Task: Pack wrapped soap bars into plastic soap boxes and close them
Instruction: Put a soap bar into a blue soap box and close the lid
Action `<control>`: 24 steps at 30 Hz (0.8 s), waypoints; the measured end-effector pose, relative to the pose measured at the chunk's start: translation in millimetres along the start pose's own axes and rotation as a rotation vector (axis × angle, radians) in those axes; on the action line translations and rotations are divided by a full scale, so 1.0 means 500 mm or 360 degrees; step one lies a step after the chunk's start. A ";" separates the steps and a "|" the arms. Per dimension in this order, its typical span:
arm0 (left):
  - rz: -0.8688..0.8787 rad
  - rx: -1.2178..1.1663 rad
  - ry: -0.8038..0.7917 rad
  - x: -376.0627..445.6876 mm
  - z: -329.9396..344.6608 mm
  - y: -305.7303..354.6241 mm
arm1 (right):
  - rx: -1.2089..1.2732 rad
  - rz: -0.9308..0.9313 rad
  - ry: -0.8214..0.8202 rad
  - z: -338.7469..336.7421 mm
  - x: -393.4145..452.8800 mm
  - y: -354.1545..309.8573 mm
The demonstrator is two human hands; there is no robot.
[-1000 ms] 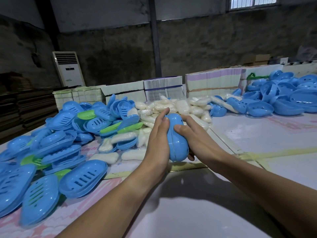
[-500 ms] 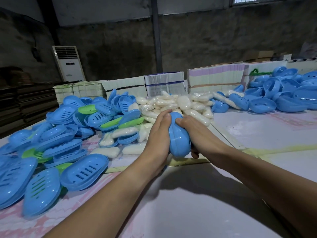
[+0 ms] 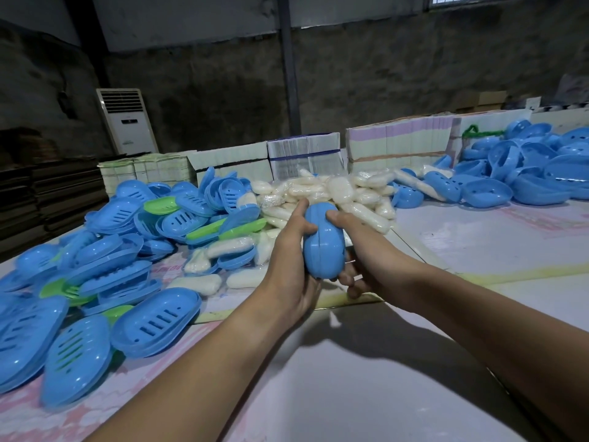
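Observation:
A blue oval soap box (image 3: 323, 242) stands on its edge between both hands above the table, its two halves pressed together with the seam facing me. My left hand (image 3: 291, 260) grips its left side, thumb over the top. My right hand (image 3: 363, 250) clasps the right side, fingers curled under the bottom. What is inside the box is hidden. A heap of wrapped white soap bars (image 3: 331, 193) lies just beyond the hands. Slotted blue box halves (image 3: 153, 323) with a few green ones (image 3: 159, 204) are piled at the left.
Another pile of blue box halves (image 3: 522, 173) sits at the far right. Bundled stacks of flat cardboard (image 3: 306, 156) line the table's back edge. A white standing air conditioner (image 3: 126, 121) is against the wall. Pale table surface (image 3: 366, 378) lies in front of me.
Both hands have kept squeezing the box in the same spot; my right fingers have shifted lower under its bottom end. The camera has tilted slightly.

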State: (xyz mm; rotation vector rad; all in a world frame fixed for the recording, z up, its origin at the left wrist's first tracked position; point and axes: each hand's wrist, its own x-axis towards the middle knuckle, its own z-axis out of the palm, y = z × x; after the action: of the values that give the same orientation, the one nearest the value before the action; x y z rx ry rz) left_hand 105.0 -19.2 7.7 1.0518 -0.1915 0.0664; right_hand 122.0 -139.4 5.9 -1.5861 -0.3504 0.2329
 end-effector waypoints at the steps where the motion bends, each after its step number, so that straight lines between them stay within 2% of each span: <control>1: -0.0006 0.0002 0.0026 0.002 -0.003 0.002 | 0.0003 0.0005 -0.0052 -0.003 0.000 0.001; 3: -0.0003 -0.0006 0.0071 0.005 -0.010 0.006 | 0.0009 0.0007 -0.0133 -0.004 0.001 0.001; 11: 0.0081 0.0087 0.0260 0.009 -0.007 -0.001 | 0.0039 0.0018 -0.0173 -0.011 0.010 0.007; 19: 0.0273 0.0399 0.0259 0.003 -0.003 -0.015 | -0.0049 -0.0086 -0.0174 -0.003 0.007 0.003; 24: 0.0290 0.0496 0.0282 -0.004 0.004 -0.002 | -0.0048 -0.0110 -0.0148 -0.006 0.011 -0.004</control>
State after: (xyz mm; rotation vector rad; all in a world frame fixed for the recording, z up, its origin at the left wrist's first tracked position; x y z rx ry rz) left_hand 103.1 -21.4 7.2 1.3298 -0.1173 0.3620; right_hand 128.2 -140.1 8.2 -1.5932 -0.4824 0.2497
